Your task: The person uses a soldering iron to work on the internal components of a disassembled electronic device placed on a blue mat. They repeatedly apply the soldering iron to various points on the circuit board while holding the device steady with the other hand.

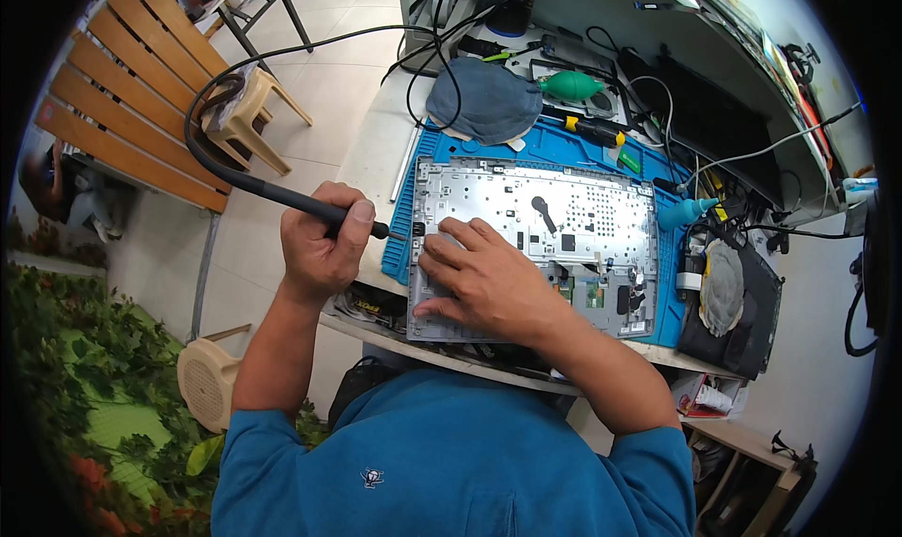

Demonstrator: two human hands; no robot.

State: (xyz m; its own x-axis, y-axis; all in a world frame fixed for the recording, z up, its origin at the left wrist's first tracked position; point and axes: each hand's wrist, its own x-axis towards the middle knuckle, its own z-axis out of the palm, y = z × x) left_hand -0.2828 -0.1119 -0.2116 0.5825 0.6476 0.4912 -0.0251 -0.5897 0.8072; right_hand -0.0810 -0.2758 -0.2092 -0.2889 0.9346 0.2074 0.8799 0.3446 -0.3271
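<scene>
My left hand (pixel 324 241) is closed around the thick black handle of a soldering iron (pixel 296 199). Its thin tip points right, close to the left edge of a silver-grey laptop casing panel (pixel 479 194). Whether the tip touches the panel I cannot tell. The panel lies with its inner side up, showing many small holes, a black strip and small boards near its front right. On its left part rests my right hand (pixel 493 283), fingers spread and palm down, hiding what is beneath. Under the panel is a blue work mat (pixel 667 307).
Behind the panel are a grey cloth pad (pixel 484 100), a green bulb blower (pixel 570 86) and a yellow-black screwdriver (pixel 595 130). A teal bottle (pixel 686 213) stands at the right, near black parts and cables. The iron's black cable (pixel 319 41) loops over the left side. A beige stool (pixel 252 114) stands beyond.
</scene>
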